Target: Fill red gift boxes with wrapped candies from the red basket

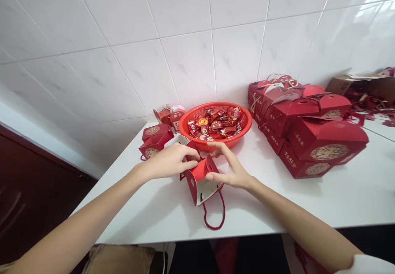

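Observation:
A small red gift box [191, 186] with a white inside stands open on the white table in front of me. Its dark red rope handle [222, 218] hangs out toward the table's front edge. A bright red rounded piece [200, 170] sits in the box's mouth; its exact kind is unclear. My left hand [179, 159] has its fingers and thumb closed on this piece from the left. On the other side, my right hand [231, 169] curves around the box, its thumb at the box's edge and its fingertips partly hidden behind it.
A red plastic basket [247, 128] of wrapped candies stands behind the hands. To its left are several small red boxes [156, 136]. Stacked red gift boxes [324, 138] fill the right side, and a cardboard carton [341, 85] lies farther right. White tiles [185, 68] back the table [148, 220].

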`<state>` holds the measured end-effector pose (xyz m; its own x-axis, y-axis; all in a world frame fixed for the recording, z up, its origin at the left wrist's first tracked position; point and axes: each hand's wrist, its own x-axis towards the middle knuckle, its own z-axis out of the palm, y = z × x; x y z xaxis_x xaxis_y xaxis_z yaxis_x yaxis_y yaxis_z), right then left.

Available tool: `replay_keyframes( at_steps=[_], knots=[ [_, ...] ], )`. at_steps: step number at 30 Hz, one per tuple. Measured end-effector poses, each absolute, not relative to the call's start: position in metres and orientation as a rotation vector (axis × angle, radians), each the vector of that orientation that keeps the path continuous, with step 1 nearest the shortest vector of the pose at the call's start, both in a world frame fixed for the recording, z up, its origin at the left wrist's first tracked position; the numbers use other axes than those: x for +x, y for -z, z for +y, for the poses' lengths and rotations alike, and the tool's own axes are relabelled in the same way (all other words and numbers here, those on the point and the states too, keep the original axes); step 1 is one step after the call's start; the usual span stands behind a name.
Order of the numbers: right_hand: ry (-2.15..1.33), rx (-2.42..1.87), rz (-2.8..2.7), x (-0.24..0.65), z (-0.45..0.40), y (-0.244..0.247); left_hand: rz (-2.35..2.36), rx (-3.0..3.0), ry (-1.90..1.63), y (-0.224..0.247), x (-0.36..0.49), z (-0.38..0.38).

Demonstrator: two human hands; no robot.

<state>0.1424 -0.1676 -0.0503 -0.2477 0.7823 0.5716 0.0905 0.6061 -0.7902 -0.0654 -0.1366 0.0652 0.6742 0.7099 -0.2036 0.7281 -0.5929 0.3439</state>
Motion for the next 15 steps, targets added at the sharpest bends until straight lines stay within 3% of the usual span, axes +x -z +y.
replay_keyframes(
  at_steps=[6,15],
  knots=[
    [-0.870,-0.607,-1.848,0.146,-0.168,0.043,1.161,2.427,0.189,-0.067,-0.056,-0.142],
    [-0.764,-0.738,-1.595,0.151,-0.162,0.049,1.241,2.557,0.458,-0.056,-0.048,-0.169]
  ],
)
